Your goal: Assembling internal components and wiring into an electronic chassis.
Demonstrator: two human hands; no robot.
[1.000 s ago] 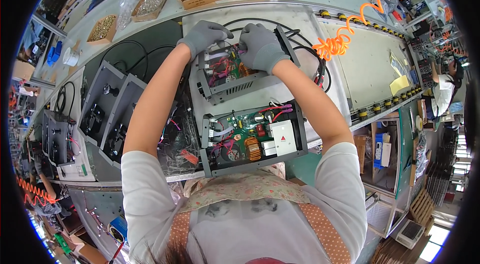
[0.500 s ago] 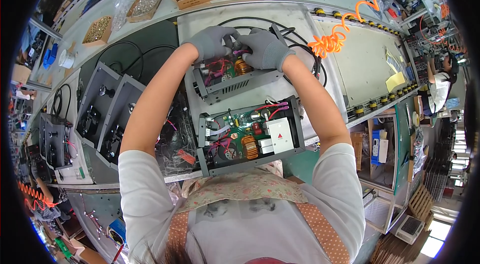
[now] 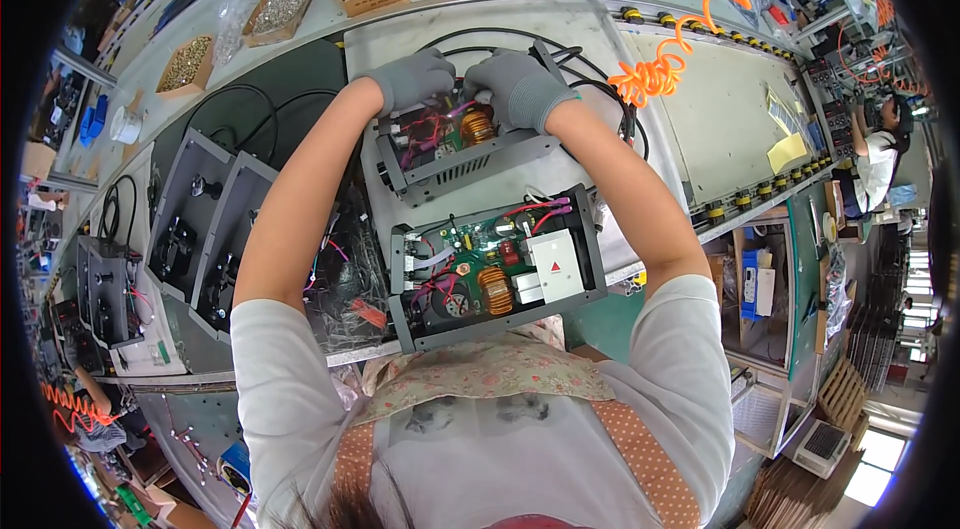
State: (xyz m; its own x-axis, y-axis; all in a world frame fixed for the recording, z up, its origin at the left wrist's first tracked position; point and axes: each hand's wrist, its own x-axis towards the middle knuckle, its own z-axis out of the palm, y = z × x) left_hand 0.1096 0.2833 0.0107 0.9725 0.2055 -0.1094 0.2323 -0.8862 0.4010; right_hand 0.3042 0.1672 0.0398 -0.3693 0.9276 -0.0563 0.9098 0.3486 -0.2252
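Both hands wear grey gloves and work at the far side of an open grey metal case [image 3: 465,169] with wiring and a copper coil [image 3: 478,126] inside. My left hand [image 3: 415,79] is curled at its far left edge, fingers closed; what they hold is hidden. My right hand [image 3: 515,89] bends down over the case's far right part, its fingers closed on something I cannot make out. Nearer to me lies a second open case [image 3: 500,319], showing a green circuit board [image 3: 470,249], a copper coil [image 3: 494,291] and a white metal cover [image 3: 556,267].
More grey cases [image 3: 215,229] stand at left beside black cables. Cardboard boxes of small hardware [image 3: 276,13] line the back shelf. A coiled orange hose [image 3: 645,81] hangs at right above the roller track [image 3: 765,191]. Another person [image 3: 880,164] works far right.
My hands have drawn slightly apart over the far case, and the left one is more curled. The whole view has shifted a little.
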